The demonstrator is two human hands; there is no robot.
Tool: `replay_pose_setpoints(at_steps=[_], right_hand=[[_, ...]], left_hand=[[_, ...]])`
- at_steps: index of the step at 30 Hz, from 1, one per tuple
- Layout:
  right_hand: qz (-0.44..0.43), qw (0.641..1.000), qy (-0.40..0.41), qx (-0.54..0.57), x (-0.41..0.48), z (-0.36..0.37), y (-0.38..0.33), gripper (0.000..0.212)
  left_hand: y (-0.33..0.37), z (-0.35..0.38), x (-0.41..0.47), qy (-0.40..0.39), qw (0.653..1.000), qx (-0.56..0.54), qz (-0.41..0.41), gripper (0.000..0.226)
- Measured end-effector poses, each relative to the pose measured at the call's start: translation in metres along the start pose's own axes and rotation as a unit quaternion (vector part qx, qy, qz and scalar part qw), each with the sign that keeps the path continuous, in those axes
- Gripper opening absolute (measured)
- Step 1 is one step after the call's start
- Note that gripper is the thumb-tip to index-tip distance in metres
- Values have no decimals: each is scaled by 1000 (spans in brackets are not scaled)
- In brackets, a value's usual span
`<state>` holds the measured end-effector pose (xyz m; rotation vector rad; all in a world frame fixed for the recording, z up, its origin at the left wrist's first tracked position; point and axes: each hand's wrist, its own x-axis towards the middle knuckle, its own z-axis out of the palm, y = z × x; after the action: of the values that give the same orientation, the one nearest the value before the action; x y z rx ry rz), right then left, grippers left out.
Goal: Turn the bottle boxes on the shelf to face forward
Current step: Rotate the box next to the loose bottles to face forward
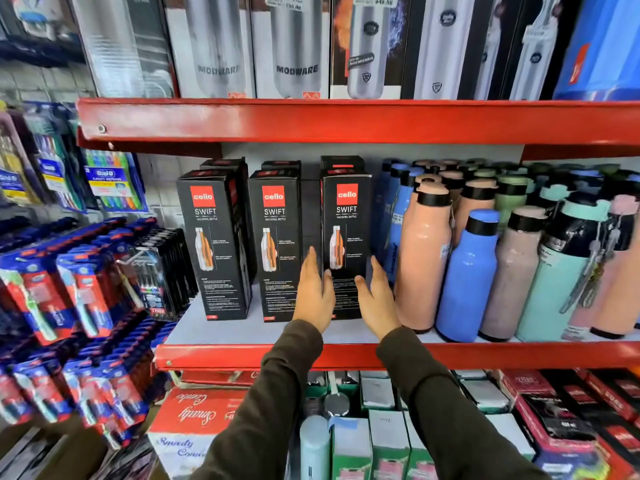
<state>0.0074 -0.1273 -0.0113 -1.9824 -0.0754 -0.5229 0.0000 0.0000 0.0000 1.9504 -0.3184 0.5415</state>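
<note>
Three black bottle boxes stand upright in a row on the middle shelf (242, 332), their printed fronts toward me: the left box (214, 244), the middle box (275, 244) and the right box (346, 230). More black boxes stand behind them. My left hand (313, 292) lies flat against the right box's left side, in the gap beside the middle box. My right hand (377, 299) presses its lower right side, thumb on the front face. Both hands clasp this box between them.
Loose bottles crowd the shelf right of the boxes, a peach one (422, 258) almost touching my right hand and a blue one (467, 271) beside it. The red upper shelf edge (346, 121) carries tall boxes. Toothbrush packs (86, 289) hang at left. Cartons fill the shelf below.
</note>
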Motion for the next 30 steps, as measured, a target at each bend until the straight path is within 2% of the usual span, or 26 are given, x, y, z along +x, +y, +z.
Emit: replay_pose_setpoints(at_steps=[4, 6, 11, 20, 26, 28, 30], right_hand=[[24, 999, -12, 28, 3, 1, 0, 47], [29, 998, -16, 50, 4, 5, 2, 44], [33, 997, 28, 64, 10, 13, 14, 39], [11, 995, 52, 83, -4, 5, 12, 37], [-1, 994, 51, 98, -16, -9, -1, 50], [-20, 997, 36, 66, -18, -14, -3, 64], [-29, 998, 24, 52, -19, -17, -6, 75]], left_hand=[[-5, 5, 6, -14, 995, -23, -92, 52], [-10, 8, 6, -16, 994, -16, -108, 46], [-18, 10, 9, 5, 993, -35, -110, 42], [-22, 4, 5, 25, 995, -58, -84, 40], [-8, 5, -8, 64, 980, -169, -78, 43], [-5, 4, -12, 78, 966, -226, -94, 49], [-4, 4, -15, 85, 957, -256, -103, 43]])
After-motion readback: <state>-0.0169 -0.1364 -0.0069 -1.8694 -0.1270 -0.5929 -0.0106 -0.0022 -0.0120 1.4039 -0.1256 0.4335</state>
